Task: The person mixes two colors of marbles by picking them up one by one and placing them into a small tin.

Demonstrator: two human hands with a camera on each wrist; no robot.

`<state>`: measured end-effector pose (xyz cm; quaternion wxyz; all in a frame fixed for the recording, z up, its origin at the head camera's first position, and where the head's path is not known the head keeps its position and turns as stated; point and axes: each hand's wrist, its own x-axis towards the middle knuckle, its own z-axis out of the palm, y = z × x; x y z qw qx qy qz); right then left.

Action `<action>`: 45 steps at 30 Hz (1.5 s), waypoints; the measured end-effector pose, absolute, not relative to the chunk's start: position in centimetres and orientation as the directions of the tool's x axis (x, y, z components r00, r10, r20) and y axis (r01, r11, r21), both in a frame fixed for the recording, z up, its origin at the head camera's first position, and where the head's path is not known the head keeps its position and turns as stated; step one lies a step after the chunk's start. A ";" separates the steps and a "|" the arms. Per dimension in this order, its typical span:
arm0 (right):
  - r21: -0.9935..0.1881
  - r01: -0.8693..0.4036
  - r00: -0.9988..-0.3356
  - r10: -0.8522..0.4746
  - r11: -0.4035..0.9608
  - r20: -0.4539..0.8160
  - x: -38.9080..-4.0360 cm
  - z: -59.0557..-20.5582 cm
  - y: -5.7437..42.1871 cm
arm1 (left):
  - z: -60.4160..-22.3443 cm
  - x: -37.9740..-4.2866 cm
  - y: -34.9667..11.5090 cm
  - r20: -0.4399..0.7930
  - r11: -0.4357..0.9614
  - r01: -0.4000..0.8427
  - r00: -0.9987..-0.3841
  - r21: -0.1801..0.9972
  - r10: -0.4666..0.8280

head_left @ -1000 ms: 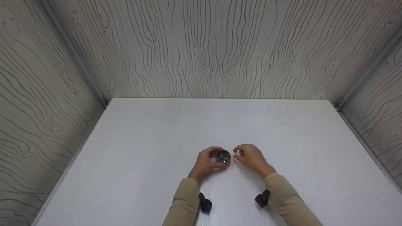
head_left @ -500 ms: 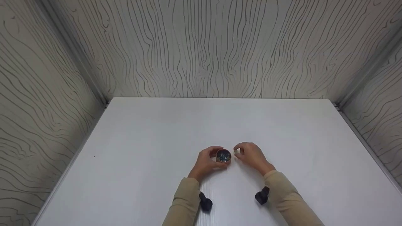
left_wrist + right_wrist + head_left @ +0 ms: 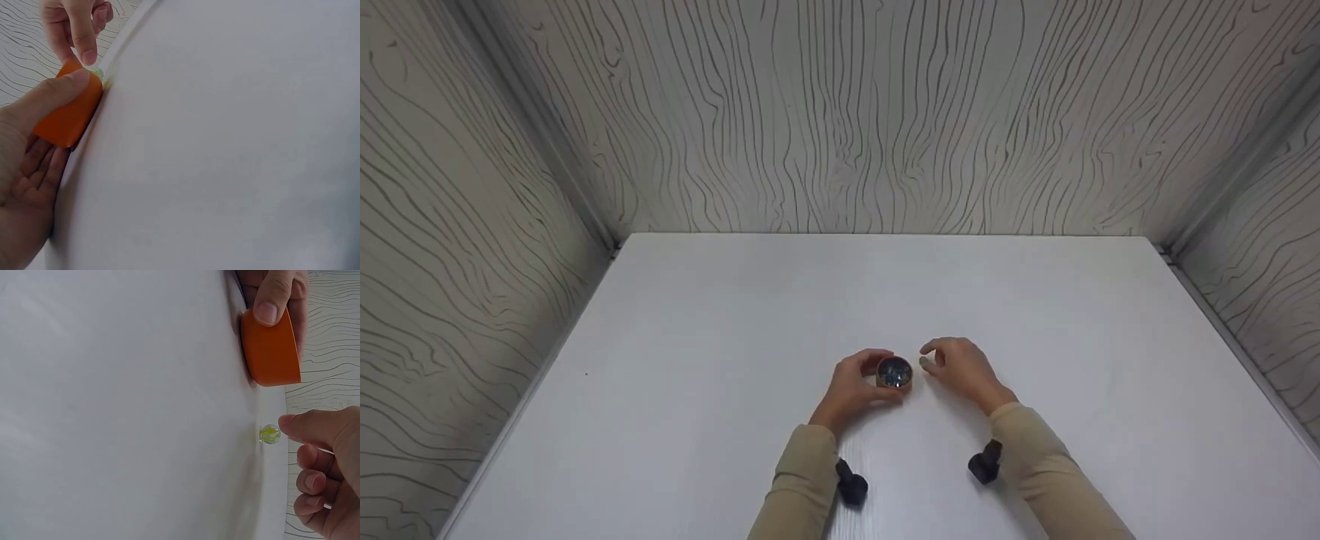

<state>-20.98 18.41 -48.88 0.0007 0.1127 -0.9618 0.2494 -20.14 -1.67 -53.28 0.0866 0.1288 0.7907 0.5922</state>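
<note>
My left hand (image 3: 851, 386) grips a small orange cup (image 3: 271, 354), thumb on the near side and fingers round the far side. From above, the inside of the cup looks dark and glossy with bright glints. Just right of it, a clear marble (image 3: 270, 434) with a yellow-green swirl rests on the white table. My right hand (image 3: 960, 371) is at the marble, the tip of one digit right beside it in the right wrist view. Thumb and index finger stand apart in the head view, and the other fingers are loosely bent.
The white table (image 3: 720, 315) reaches back to a wall (image 3: 840, 120) with a wood-grain line pattern, and similar panels stand at both sides. A dark wrist camera (image 3: 852, 487) sits by the left sleeve, another camera (image 3: 984, 463) by the right.
My right index finger and thumb have spread apart at the marble, and the right hand has shifted slightly away from me. The left hand and cup have stayed nearly still.
</note>
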 end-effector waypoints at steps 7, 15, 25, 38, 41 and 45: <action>-0.501 -0.197 -0.977 -0.208 0.843 0.035 -21.2 -49.1 18.4 | -53.4 -20.2 -1.6 0.039 0.271 0.130 -0.948 0.954 0.316; -0.499 -0.193 -0.979 -0.199 0.845 0.041 -21.4 -49.7 18.5 | -53.4 -20.4 -1.6 0.050 0.297 0.149 -0.948 0.943 0.315; -0.486 -0.205 -0.977 -0.206 0.850 0.051 -21.7 -50.1 18.6 | -53.4 -20.3 -1.6 0.033 0.304 0.131 -0.951 0.944 0.308; -0.487 -0.186 -0.980 -0.195 0.854 0.033 -21.7 -50.2 18.7 | -53.2 -20.2 -1.7 0.018 0.303 0.113 -0.953 0.946 0.301; -0.496 -0.187 -0.980 -0.197 0.848 0.033 -21.7 -50.2 18.7 | -53.2 -20.1 -1.7 0.023 0.298 0.118 -0.953 0.947 0.303; -0.499 -0.180 -0.981 -0.189 0.848 0.033 -21.7 -50.3 18.7 | -53.2 -20.1 -1.7 0.030 0.297 0.124 -0.953 0.947 0.302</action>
